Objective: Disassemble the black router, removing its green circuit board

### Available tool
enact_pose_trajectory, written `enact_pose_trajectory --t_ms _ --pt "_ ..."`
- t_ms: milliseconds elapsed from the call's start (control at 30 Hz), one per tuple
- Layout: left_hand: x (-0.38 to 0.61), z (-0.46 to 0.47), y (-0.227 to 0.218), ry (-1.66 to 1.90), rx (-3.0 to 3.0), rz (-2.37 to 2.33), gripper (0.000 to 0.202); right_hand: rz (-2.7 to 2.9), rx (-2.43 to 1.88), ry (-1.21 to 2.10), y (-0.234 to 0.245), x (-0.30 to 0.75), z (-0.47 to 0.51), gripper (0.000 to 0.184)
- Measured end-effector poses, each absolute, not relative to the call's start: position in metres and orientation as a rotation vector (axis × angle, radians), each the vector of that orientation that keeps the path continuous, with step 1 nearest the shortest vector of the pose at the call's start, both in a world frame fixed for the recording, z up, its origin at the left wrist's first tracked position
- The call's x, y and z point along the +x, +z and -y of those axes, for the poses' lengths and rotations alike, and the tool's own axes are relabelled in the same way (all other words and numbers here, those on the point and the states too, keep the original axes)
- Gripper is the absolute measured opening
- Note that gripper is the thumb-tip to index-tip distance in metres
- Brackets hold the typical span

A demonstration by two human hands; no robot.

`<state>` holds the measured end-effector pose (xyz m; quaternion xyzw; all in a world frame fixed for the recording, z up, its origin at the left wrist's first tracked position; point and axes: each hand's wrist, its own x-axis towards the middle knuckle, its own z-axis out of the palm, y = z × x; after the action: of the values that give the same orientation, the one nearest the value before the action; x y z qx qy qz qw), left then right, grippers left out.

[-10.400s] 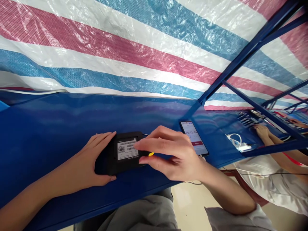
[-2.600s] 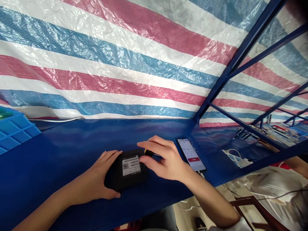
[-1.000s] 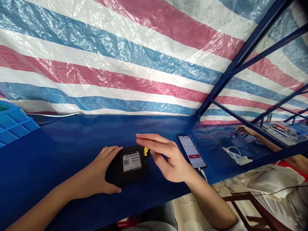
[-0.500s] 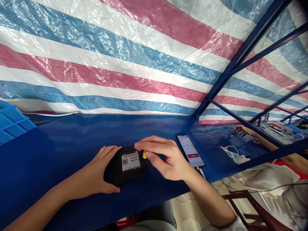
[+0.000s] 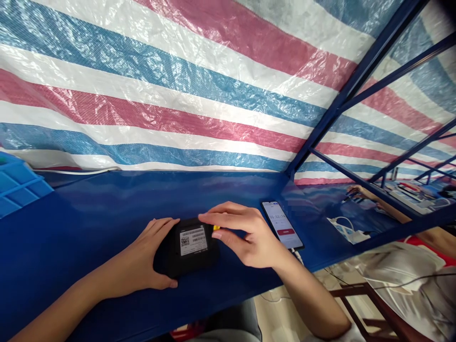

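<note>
Far left: blue plastic crate (image 5: 24,187) on glossy blue table (image 5: 107,199). We see left hand (image 5: 142,256), thumb and fingers wide apart, braced around left side of flat black rectangular device with white printed label (image 5: 194,246), lying label up on table. Right hand (image 5: 245,232), thumb and fingers nearly closed, pinches small yellow piece (image 5: 216,228) at device's far right corner. Beyond: dark phone with lit screen (image 5: 283,223). We judge step in hand: working yellow piece at that corner; next move calls for firm pinch, device held steady.
</note>
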<state>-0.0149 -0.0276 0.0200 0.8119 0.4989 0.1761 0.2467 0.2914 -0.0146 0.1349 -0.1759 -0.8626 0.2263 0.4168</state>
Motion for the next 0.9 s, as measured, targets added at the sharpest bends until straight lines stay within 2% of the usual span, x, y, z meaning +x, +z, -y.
enact_pose_trajectory --t_ms 67,200,267,367,400,467,567,667,833,900 --pt "-0.016 0.027 0.018 0.467 2.228 -1.357 0.117 2.115 -0.493 0.489 0.129 0.290 0.012 0.018" --pt "-0.016 0.027 0.018 0.444 2.216 -1.383 0.119 2.100 -0.591 0.343 0.125 0.288 0.011 0.019" --pt "-0.015 0.027 0.019 0.440 2.216 -1.369 0.117 2.163 -0.540 0.413 0.129 0.289 0.013 0.026" --pt "-0.014 0.028 0.022 0.452 2.217 -1.347 0.115 2.223 -0.441 0.553 0.134 0.292 0.015 0.046" --pt "-0.014 0.028 0.022 0.453 2.215 -1.346 0.115 2.213 -0.425 0.570 0.134 0.292 0.015 0.045" --pt "-0.015 0.028 0.022 0.443 2.209 -1.348 0.116 2.155 -0.445 0.542 0.132 0.290 0.013 0.031" --pt "-0.015 0.029 0.024 0.405 2.191 -1.362 0.117 2.068 -0.517 0.384 0.125 0.287 0.011 0.016" --pt "-0.014 0.029 0.025 0.395 2.189 -1.368 0.116 2.087 -0.539 0.326 0.126 0.287 0.011 0.022" --pt "-0.012 0.028 0.025 0.415 2.198 -1.358 0.116 2.200 -0.418 0.588 0.135 0.293 0.015 0.048" --pt "-0.013 0.028 0.024 0.415 2.197 -1.361 0.117 2.148 -0.440 0.611 0.133 0.293 0.015 0.038"
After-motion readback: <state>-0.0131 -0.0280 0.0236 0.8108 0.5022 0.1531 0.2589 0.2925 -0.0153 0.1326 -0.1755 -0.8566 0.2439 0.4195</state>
